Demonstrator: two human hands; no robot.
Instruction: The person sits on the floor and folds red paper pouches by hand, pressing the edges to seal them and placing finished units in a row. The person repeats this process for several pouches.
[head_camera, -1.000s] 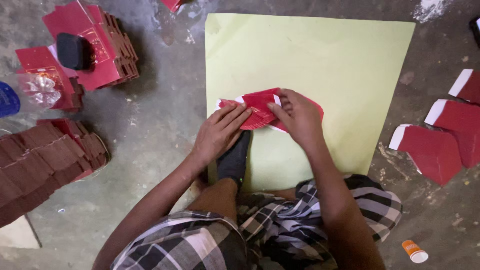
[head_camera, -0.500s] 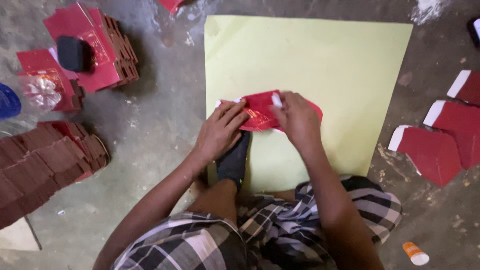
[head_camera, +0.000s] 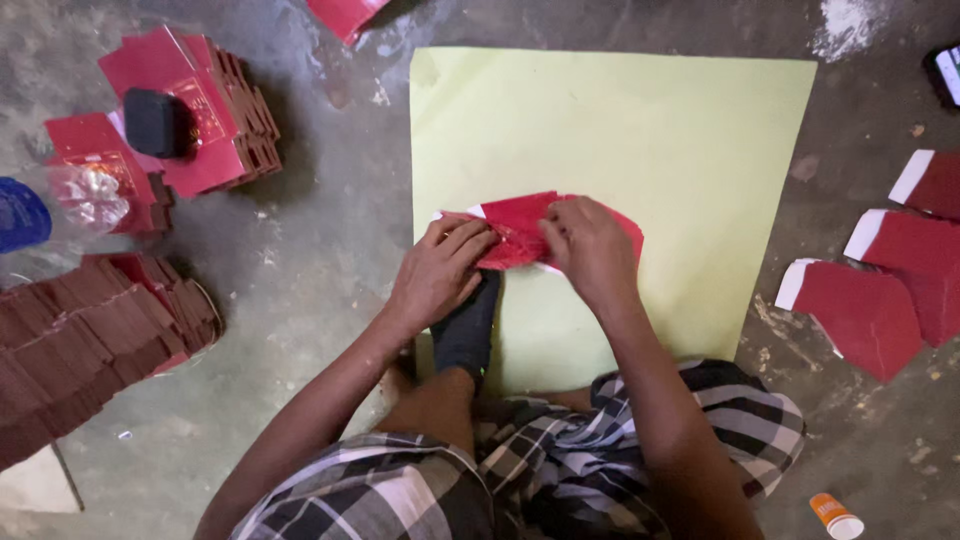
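Red sheet (head_camera: 520, 228): a thin, glossy red paper piece with a white edge, lying on the green sheet (head_camera: 650, 130) near that sheet's lower left part, partly folded under both hands.
Left hand (head_camera: 440, 275): on the left end of the red sheet, fingers curled down onto it; the grip is closed on the paper's left edge, pressing it flat against the green sheet.
Right hand (head_camera: 590, 250): just right of the left hand, over the middle of the red sheet; thumb and fingers pinch a fold of the red paper.
Handling: the red sheet looks very light and limp enough to fold, yet stiff enough to keep a crease. Its glossy face is likely slippery against the smooth green sheet, so one hand has to pin it. It would probably tear or crumple under a hard pull.
Where to hold: best at the edges and fold lines, with fingertips, not the middle of the panel.
Foot (head_camera: 468, 330): in a dark sock, at the green sheet's lower left edge, just below the left hand.
Floor (head_camera: 320, 250): rough concrete carrying the green sheet.
Red stacks (head_camera: 190, 110): piles of folded red pieces well left of the green sheet.
Cut pieces (head_camera: 860, 310): loose red pieces just right of the green sheet.
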